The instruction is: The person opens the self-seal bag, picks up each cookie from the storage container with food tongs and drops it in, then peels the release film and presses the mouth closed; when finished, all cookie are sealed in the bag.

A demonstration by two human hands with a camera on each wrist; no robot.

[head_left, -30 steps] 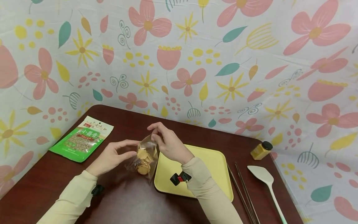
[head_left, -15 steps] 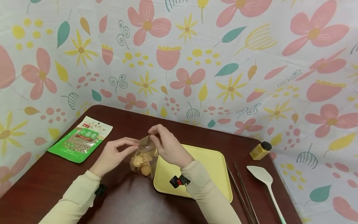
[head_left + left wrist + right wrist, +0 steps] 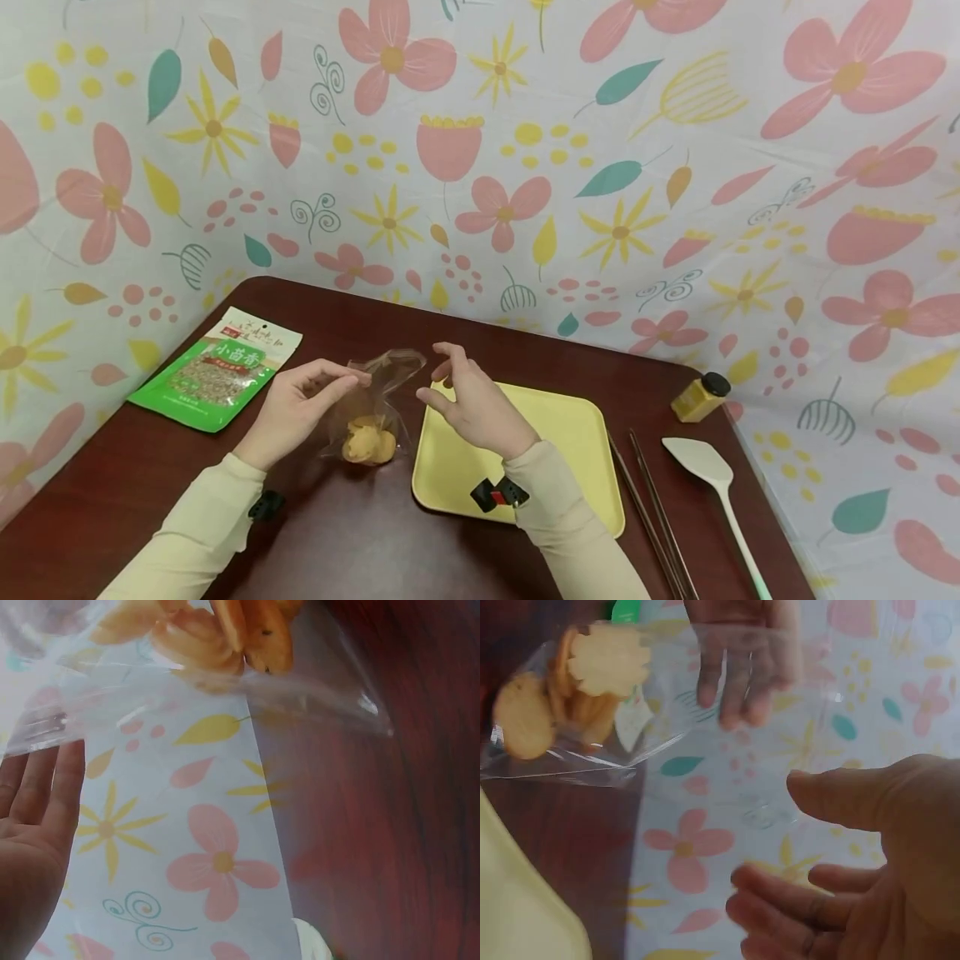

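Note:
A clear plastic bag [image 3: 392, 373] hangs just above the table, its top gaping. Golden biscuits [image 3: 369, 442] lie in its lower part; in the right wrist view one biscuit [image 3: 611, 660] has a scalloped edge. My left hand [image 3: 292, 410] pinches the bag's upper left edge between thumb and fingers. To the right of the bag, my right hand [image 3: 483, 412] is held apart from it, thumb and fingers spread with nothing between them. That hand hovers over the left part of a yellow tray [image 3: 555, 467].
A green and white seed packet [image 3: 217, 367] lies at the left. Right of the tray are thin metal chopsticks [image 3: 656, 517], a white spatula [image 3: 701, 462] and a small yellow jar with a black lid [image 3: 699, 398]. A floral cloth [image 3: 480, 167] stands behind the table.
My right hand has let go of the bag's top and moved a little to the right. The bag now hangs from my left hand, with its biscuits settled lower and its mouth spread.

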